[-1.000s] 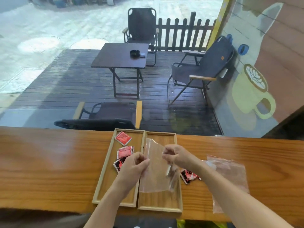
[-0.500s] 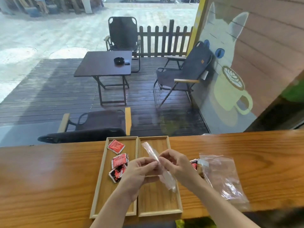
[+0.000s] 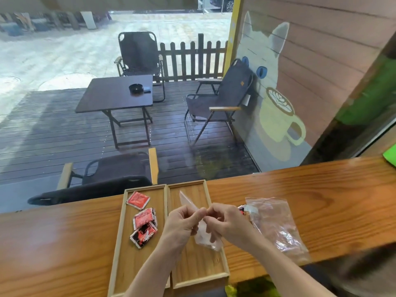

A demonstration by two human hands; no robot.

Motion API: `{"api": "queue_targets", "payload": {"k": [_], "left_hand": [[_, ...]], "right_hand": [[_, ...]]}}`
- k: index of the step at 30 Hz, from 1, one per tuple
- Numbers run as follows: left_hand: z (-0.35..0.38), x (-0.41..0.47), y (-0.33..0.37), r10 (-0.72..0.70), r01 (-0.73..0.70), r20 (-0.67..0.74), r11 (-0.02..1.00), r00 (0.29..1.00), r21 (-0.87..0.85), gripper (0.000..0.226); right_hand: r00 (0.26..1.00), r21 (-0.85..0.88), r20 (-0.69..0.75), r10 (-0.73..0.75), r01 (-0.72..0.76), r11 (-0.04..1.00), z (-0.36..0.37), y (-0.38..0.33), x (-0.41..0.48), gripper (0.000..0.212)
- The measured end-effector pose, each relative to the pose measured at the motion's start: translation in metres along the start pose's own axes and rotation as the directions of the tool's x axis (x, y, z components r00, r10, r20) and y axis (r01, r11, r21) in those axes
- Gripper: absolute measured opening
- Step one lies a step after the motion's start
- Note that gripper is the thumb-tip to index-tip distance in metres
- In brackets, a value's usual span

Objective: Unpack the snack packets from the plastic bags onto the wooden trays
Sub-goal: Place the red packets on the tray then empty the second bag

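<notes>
Two wooden trays lie side by side on the counter. The left tray (image 3: 120, 249) holds three red snack packets (image 3: 144, 219). Above the right tray (image 3: 220, 273), my left hand (image 3: 182, 226) and my right hand (image 3: 227, 224) both pinch a clear plastic bag (image 3: 205, 239), folded narrow, with one end sticking up and the other hanging below my fingers. A second clear plastic bag (image 3: 276, 224) lies on the counter to the right. A dark snack packet (image 3: 241, 209) peeks out beside it, mostly hidden by my right hand.
The wooden counter (image 3: 321, 194) runs along a window and ends near my body. Outside are a dark table (image 3: 115, 93) and folding chairs (image 3: 216, 103). A green object (image 3: 391, 154) sits at the far right edge.
The bag was spread flat between my hands; it is now folded into a narrow strip and my hands have come together. The head view has shifted right and up.
</notes>
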State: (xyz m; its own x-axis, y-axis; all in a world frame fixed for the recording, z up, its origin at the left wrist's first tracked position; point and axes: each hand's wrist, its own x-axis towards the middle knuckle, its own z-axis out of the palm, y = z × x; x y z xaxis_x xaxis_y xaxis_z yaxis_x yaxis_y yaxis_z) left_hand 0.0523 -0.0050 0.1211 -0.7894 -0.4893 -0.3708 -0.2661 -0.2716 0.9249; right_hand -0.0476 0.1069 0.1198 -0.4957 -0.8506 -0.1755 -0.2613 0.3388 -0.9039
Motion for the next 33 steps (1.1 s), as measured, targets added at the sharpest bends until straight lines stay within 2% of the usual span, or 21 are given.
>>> {"api": "queue_targets", "payload": {"k": [3, 7, 9, 13, 15, 20, 23, 27, 31, 33], "left_hand": [[0.0, 0.0, 0.0, 0.071, -0.07, -0.034, 0.996, 0.997, 0.049, 0.031], [-0.003, -0.001, -0.004, 0.163, -0.15, -0.162, 0.985, 0.973, 0.089, 0.033], [-0.006, -0.002, -0.005, 0.187, -0.17, -0.178, 0.98, 0.966, 0.106, 0.032], [-0.009, -0.006, -0.008, 0.117, -0.111, 0.001, 0.94, 0.993, 0.322, 0.026], [-0.008, -0.011, -0.011, 0.063, -0.079, 0.057, 0.934, 0.996, 0.347, 0.022], [-0.01, -0.021, -0.018, 0.064, -0.087, 0.089, 0.952, 0.994, 0.292, 0.02], [-0.012, -0.023, -0.02, 0.086, -0.107, 0.09, 0.956, 0.992, 0.272, 0.021], [-0.01, -0.023, -0.024, 0.107, -0.119, 0.053, 0.919, 0.993, 0.376, 0.018], [-0.006, -0.025, -0.025, 0.093, -0.111, 0.06, 0.87, 0.994, 0.48, 0.018], [0.001, -0.027, -0.026, 0.11, -0.103, 0.021, 0.828, 0.994, 0.551, 0.019]], "right_hand": [[1.0, 0.006, 0.013, 0.014, -0.014, 1.0, 0.0, -0.002, -0.002, 0.015], [0.966, -0.045, 0.244, 0.09, -0.081, 0.996, -0.006, -0.01, -0.004, 0.016], [0.954, -0.087, 0.277, 0.115, -0.095, 0.992, -0.004, -0.012, -0.005, 0.022], [0.983, -0.072, 0.166, 0.073, -0.061, 0.995, 0.005, -0.009, -0.005, 0.016], [0.989, -0.053, 0.137, 0.064, -0.057, 0.997, 0.008, -0.006, -0.005, 0.012], [0.991, -0.111, 0.103, 0.083, -0.071, 0.991, 0.015, 0.003, -0.007, 0.014], [0.997, -0.129, 0.028, 0.076, -0.072, 0.989, 0.016, 0.004, -0.008, 0.015], [0.997, -0.237, -0.042, 0.061, -0.069, 0.969, 0.02, 0.0, -0.011, 0.017], [0.985, -0.45, -0.162, 0.054, -0.123, 0.885, 0.022, 0.0, -0.011, 0.034], [0.98, -0.481, -0.188, 0.066, -0.151, 0.863, 0.021, 0.0, -0.011, 0.035]]}}
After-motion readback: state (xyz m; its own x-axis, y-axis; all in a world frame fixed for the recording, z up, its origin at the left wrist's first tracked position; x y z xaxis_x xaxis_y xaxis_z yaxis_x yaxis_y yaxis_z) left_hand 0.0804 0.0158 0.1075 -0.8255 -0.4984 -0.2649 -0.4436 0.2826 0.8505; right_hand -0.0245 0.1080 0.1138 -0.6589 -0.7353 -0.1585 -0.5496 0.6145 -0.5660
